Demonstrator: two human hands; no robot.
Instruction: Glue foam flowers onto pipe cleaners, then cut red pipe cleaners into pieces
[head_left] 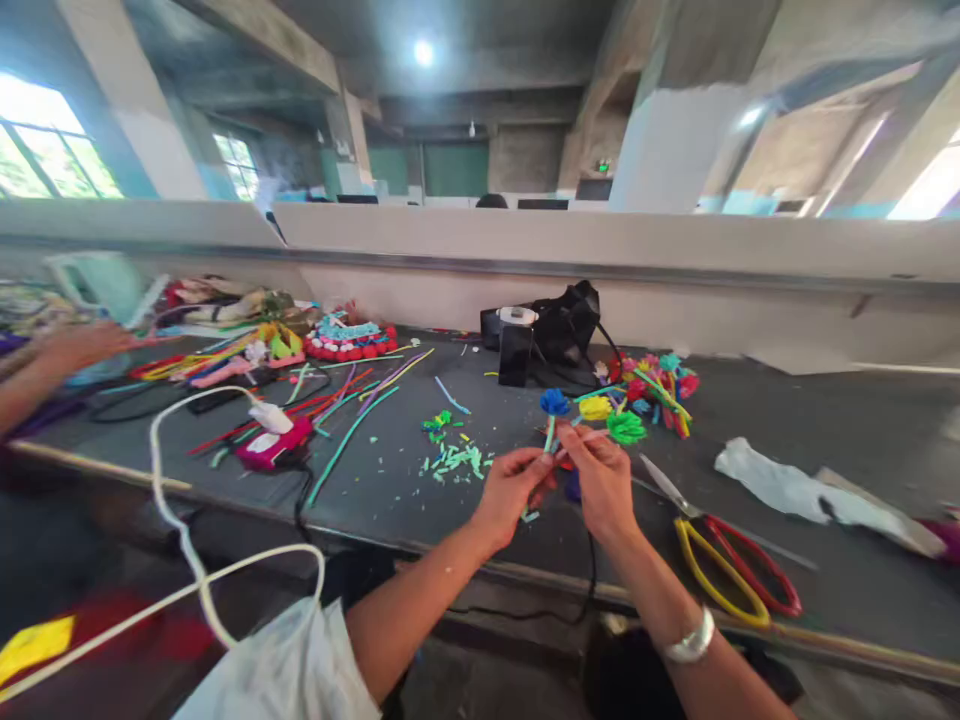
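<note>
Over the table's front part, my left hand [514, 495] is closed in a pinch on the pale green stem of a blue pipe-cleaner flower [554, 402]. Pressed close beside it, my right hand [602, 485] has its fingers bent around the same spot; what exactly they grip is partly hidden. Just beyond the right fingers are a yellow fluffy flower [595, 408] and a green fluffy flower [626, 428]. Scissors [694, 512] with one yellow and one red handle lie open to the right of my right hand. Small green clippings [457, 460] are scattered left of my hands.
Loose pipe cleaners [354, 440], a pink power socket [276, 442] and a white cable [161, 480] lie left. A black bag [570, 325] and a bunch of coloured flowers [656, 385] stand behind. White crumpled wrapping [787, 485] lies right. Another person's hand [82, 345] shows far left.
</note>
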